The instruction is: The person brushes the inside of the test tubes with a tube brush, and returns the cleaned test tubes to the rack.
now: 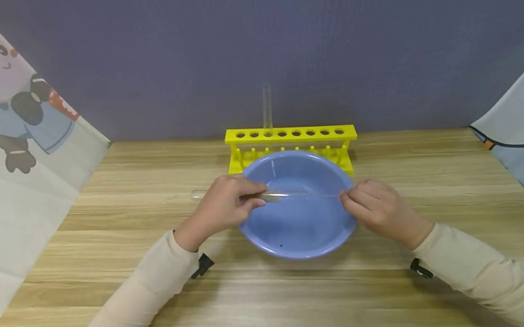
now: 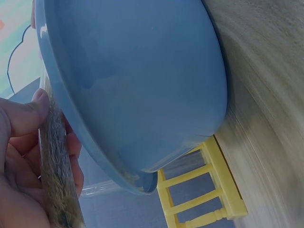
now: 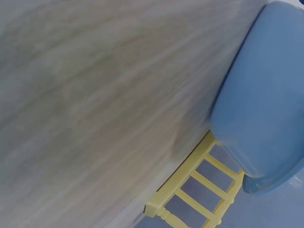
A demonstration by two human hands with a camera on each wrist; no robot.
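Observation:
My left hand [image 1: 225, 204] grips a clear glass test tube [image 1: 278, 195] between thumb and fingers, tilted nearly level over a blue basin [image 1: 303, 253]. The tube's rounded end pokes out to the left of the hand, and its mouth faces right. Bristles of a test tube brush show through the glass in the left wrist view, close beside the basin's rim [image 2: 71, 102]. From the mouth a thin wire handle [image 1: 324, 196] runs to my right hand [image 1: 381, 208], whose curled fingers pinch its end at the basin's right rim. The right wrist view does not show that hand.
Behind the basin stands a yellow test tube rack [image 1: 290, 133] with a row of holes. One upright test tube [image 1: 267, 108] is in it. The wood-grain table [image 1: 282, 315] backs onto a dark blue panel [image 1: 325, 39].

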